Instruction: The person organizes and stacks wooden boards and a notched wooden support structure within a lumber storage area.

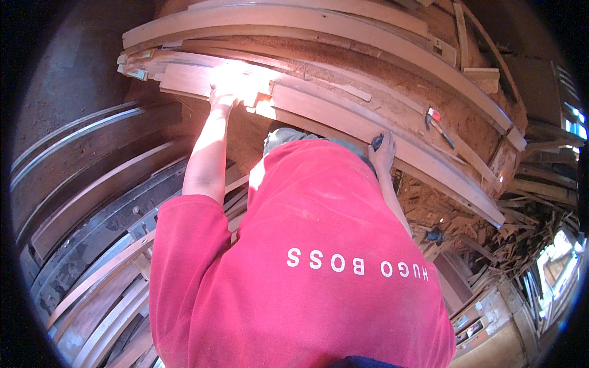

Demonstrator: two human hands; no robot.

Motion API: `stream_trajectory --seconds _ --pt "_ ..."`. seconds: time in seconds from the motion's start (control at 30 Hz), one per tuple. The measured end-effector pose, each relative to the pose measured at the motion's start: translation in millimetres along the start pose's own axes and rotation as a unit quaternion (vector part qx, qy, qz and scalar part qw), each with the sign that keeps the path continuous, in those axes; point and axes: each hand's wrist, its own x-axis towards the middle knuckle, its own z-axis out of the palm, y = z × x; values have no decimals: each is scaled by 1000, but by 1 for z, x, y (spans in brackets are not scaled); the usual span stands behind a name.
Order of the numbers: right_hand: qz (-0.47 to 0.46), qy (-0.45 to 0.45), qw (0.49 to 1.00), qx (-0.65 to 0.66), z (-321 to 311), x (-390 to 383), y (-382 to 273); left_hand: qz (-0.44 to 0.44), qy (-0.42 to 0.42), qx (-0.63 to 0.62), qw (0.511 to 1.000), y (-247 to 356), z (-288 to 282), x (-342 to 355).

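A long wooden plank point(331, 113) lies across the bench in front of me, with a notch-like gap near its left part. My left hand point(224, 99) is at the plank's near edge, left of that gap. Strong sunlight washes out its fingers, so their grip is unclear. Farther right, my right hand point(384, 153) rests against the same plank's near edge. Its fingers are closed around a small dark rounded object point(377, 142), whose kind I cannot make out. Beyond the right hand, a hammer point(440, 130) with a dark handle and a red part lies on the bench.
A long curved timber point(307, 24) spans the far side of the sawdust-covered bench. A short thin strip point(350, 91) lies between it and the plank. Stacked boards point(98, 202) stand at the left. Wood scraps point(515, 245) are heaped at the right.
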Motion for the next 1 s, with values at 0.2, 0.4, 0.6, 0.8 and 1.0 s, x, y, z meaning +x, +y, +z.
stream_trajectory --seconds 0.2,0.4,0.6,0.8,1.0 --pt "7 -12 1000 13 -3 2 -5 -26 29 15 999 -7 8 1" --pt "8 -9 1000 22 -2 0 -2 -14 -3 3 1000 10 -15 -15" --pt "-2 6 1000 6 1 0 1 -20 72 -36 997 2 -1 -18" --pt "19 -6 1000 -1 -3 0 -5 8 37 4 999 4 -1 -5" --pt "17 -15 1000 -4 -3 3 -8 -62 100 -40 992 -8 23 10"
